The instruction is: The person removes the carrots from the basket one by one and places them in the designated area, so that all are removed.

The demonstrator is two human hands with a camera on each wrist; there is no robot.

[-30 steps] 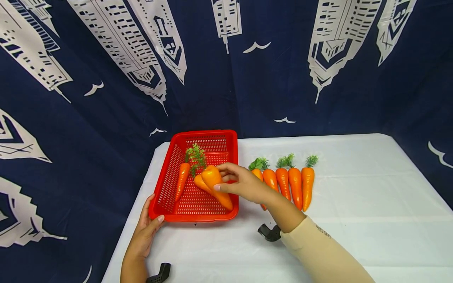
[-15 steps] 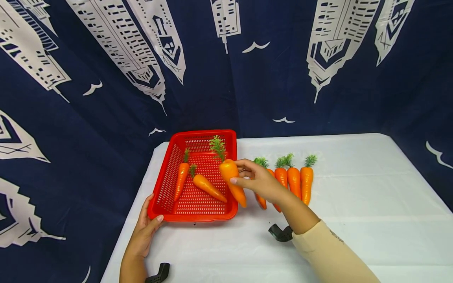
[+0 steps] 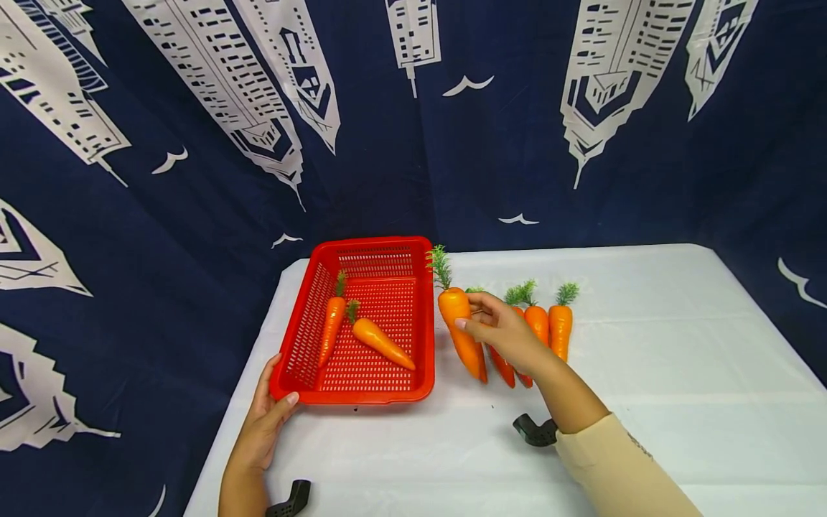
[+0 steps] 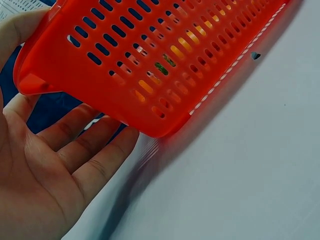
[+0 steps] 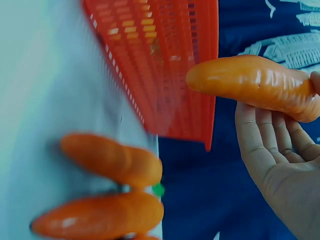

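My right hand (image 3: 507,334) pinches an orange carrot (image 3: 455,310) with a green leafy top, thumb on one side and fingers on the other. The carrot is held just right of the red basket (image 3: 358,397), leaves pointing away from me. In the right wrist view, the carrot (image 5: 250,82) is up off the table, level with the basket's rim. My left hand (image 3: 261,420) grips the basket's near left corner, thumb on the rim and fingers against the wall (image 4: 95,65). Inside the basket lie two carrots, a thin one (image 3: 332,327) and a thicker one (image 3: 381,343).
Right of the basket, several carrots lie side by side on the white table (image 3: 665,373), the rightmost carrot (image 3: 560,330) uncovered at its top. My right hand hides part of this row. A dark blue printed cloth (image 3: 375,179) hangs behind the table and at its left.
My right hand has carried the carrot rightward from above the basket, past its right rim, toward the row of carrots. My left hand and the basket have stayed in place.
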